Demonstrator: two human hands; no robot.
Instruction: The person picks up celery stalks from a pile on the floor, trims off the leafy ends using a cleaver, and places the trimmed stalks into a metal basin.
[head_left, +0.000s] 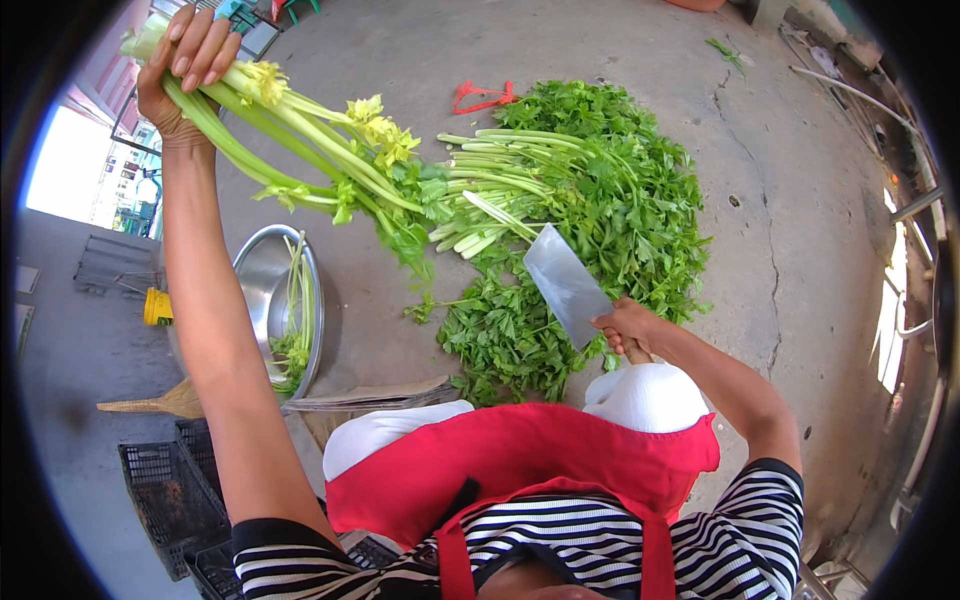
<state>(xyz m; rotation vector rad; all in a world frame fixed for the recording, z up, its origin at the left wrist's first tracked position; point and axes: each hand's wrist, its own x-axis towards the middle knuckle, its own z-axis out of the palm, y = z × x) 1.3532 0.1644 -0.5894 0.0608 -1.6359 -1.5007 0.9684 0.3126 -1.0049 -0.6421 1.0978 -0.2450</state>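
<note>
Raised at the upper left, my left hand (187, 64) grips a bunch of celery (300, 142) near its pale root end. Its stalks slant down to the right, with yellow leaves midway and green ones at the tip. My right hand (628, 328) is closed around the handle of a cleaver (568, 283), whose broad blade points up and left over the greens. Beneath and beyond the blade, a pile of leafy celery (630, 187) lies on the floor, its cut stalk ends (495, 169) facing left. Loose celery leaves (510, 337) are heaped nearer to me.
A metal basin (316, 300) at the left holds several celery stalks (301, 300). Flattened cardboard (367, 397), a broom (161, 399), black plastic crates (161, 487) and a yellow bucket (157, 307) are nearby. A red strap (480, 97) lies beyond the pile; pipes (862, 86) line the right side.
</note>
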